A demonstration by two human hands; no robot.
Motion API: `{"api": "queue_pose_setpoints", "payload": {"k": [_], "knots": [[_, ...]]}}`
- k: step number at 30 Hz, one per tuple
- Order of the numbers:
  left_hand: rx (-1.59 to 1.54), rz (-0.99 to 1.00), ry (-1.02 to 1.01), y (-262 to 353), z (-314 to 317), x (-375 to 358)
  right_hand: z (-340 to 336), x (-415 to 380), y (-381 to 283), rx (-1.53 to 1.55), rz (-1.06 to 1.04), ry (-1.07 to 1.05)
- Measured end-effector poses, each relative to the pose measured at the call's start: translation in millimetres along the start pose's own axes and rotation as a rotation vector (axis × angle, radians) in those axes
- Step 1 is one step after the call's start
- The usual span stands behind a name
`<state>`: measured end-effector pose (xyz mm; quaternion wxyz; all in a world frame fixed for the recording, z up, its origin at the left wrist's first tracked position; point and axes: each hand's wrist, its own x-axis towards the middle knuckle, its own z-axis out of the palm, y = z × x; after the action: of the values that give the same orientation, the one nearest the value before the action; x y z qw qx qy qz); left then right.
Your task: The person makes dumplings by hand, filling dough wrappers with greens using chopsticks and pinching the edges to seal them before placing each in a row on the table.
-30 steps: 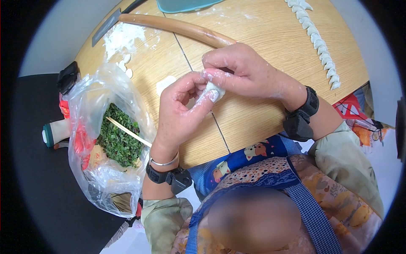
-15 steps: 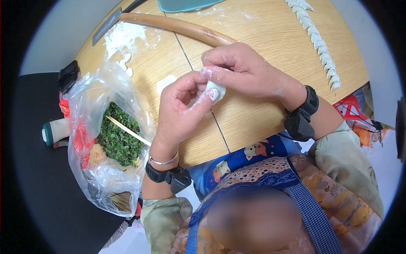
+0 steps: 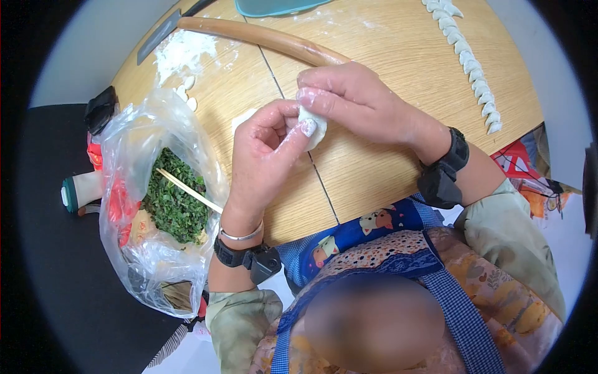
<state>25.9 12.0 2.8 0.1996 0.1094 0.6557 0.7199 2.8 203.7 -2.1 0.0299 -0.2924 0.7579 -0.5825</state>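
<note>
A white piece of folded dough (image 3: 316, 132) is pinched between both hands above the wooden table. My left hand (image 3: 266, 149), dusted with flour, grips it between thumb and curled fingers. The thumb and fingers of my right hand (image 3: 355, 103) close on its upper end. Left of my left hand lies a flat dough piece (image 3: 243, 118), partly covered by that hand. An open clear plastic bag (image 3: 215, 156) holds chopped green filling (image 3: 174, 202), with chopsticks (image 3: 189, 190) resting in it.
A wooden rolling pin (image 3: 261, 38) lies behind my hands, beside a cleaver (image 3: 159, 38) and scattered flour (image 3: 184, 55). Small dough pieces (image 3: 190, 103) are near the bag. A long row of dumplings (image 3: 467, 59) runs down the right side. A teal container (image 3: 280, 6) stands at the far edge.
My left fingers and thumb have shifted slightly upward along the dough, and more of its lower edge shows. My right hand has barely moved and still pinches the top.
</note>
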Motion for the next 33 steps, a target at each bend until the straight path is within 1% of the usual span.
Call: {"api": "queue_pose_setpoints", "payload": {"k": [1, 3, 6, 7, 9, 10, 12, 16, 18, 22, 25, 27, 28, 30, 33], "knots": [[-0.001, 0.0, 0.001, 0.4, 0.5, 0.1, 0.1, -0.2, 0.5, 0.0, 0.0, -0.001], [-0.014, 0.003, 0.017, 0.8, 1.5, 0.7, 0.4, -0.6, 2.1, -0.146, -0.06, 0.013], [-0.021, 0.022, -0.007, -1.1, -0.6, 2.1, 1.5, -0.7, 0.8, -0.182, -0.078, 0.029], [-0.021, 0.022, -0.007, -0.7, -1.3, 2.2, 0.9, -0.9, -0.5, -0.182, -0.078, 0.028], [-0.009, -0.013, -0.027, 0.2, -2.3, 2.2, -0.8, -1.1, -3.3, -0.189, -0.015, -0.002], [-0.009, -0.013, -0.027, -0.1, -2.0, 2.0, -0.2, -1.2, -1.9, -0.189, -0.014, -0.002], [-0.051, -0.023, 0.003, -0.9, -0.5, 1.9, 1.3, -1.2, 1.8, -0.086, -0.034, 0.025], [-0.095, -0.024, 0.022, -1.2, 0.4, 3.7, 1.4, -1.1, 1.3, -0.123, -0.047, 0.01], [-0.088, 0.007, -0.026, -3.4, -1.9, 3.7, 2.4, -0.8, 2.2, -0.177, -0.069, 0.012], [-0.138, 0.002, -0.03, -4.8, -0.7, 4.3, 2.0, -1.0, 2.5, -0.179, -0.085, 0.014], [-0.11, 0.002, -0.045, -4.5, -0.4, 3.7, 1.4, -0.9, 0.8, -0.202, -0.044, -0.011], [-0.115, 0.022, -0.017, -4.0, 1.0, 2.7, 2.4, -1.2, 0.9, -0.074, -0.018, 0.014], [-0.115, 0.022, -0.018, -3.1, 1.5, 2.8, 1.7, -1.6, -0.7, -0.074, -0.017, 0.015], [-0.122, 0.042, -0.003, -1.2, 2.3, 3.0, 0.0, -1.7, -5.3, 0.007, 0.045, -0.026], [-0.157, 0.063, -0.013, -3.4, 2.0, 3.4, 1.1, -1.8, -2.6, -0.03, 0.022, -0.033]]}}
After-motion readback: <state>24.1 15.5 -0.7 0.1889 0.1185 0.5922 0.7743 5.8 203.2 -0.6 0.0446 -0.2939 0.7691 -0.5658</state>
